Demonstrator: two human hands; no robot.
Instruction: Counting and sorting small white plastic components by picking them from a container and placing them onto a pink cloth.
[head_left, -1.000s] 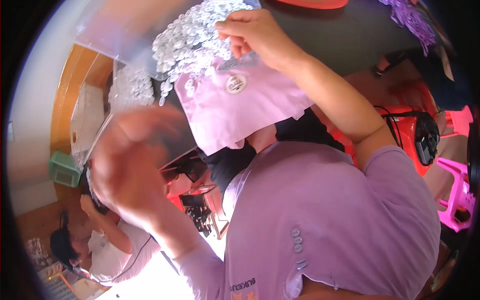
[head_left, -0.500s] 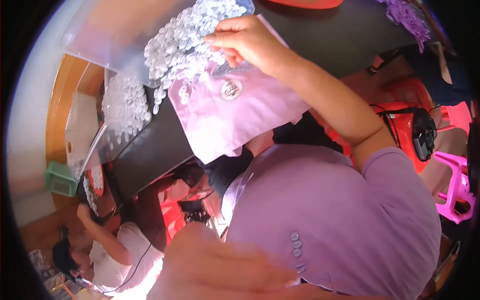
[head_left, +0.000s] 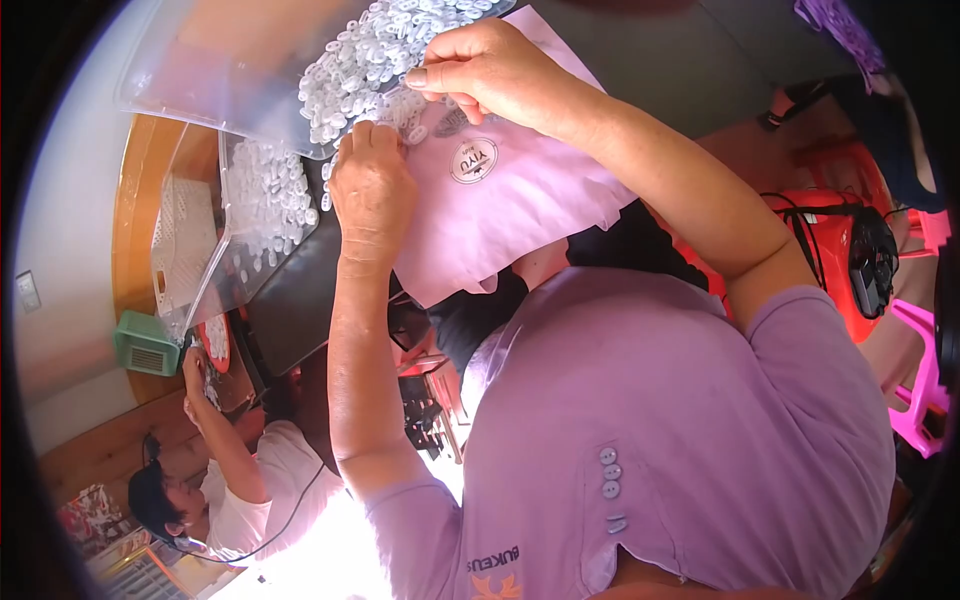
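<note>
A heap of small white oval plastic pieces lies at the top, spilling onto a pink cloth with a round printed mark. My left hand rests at the heap's near edge, its fingers bent and drawn together among the pieces; what they grip is hidden. Just to its right, over the cloth, my right hand makes a pinch with thumb and forefinger. Anything between those fingertips is too small to name. Some pieces lie on the cloth between the two hands.
A clear plastic sheet or tray stretches left of the heap. More white pieces lie beyond it on the dark table. A green basket and a co-worker are at left. Red and pink stools stand at right.
My left hand has moved up from the blurred lower foreground to the heap's near edge. My right hand stays pinched over the heap and cloth, slightly shifted.
</note>
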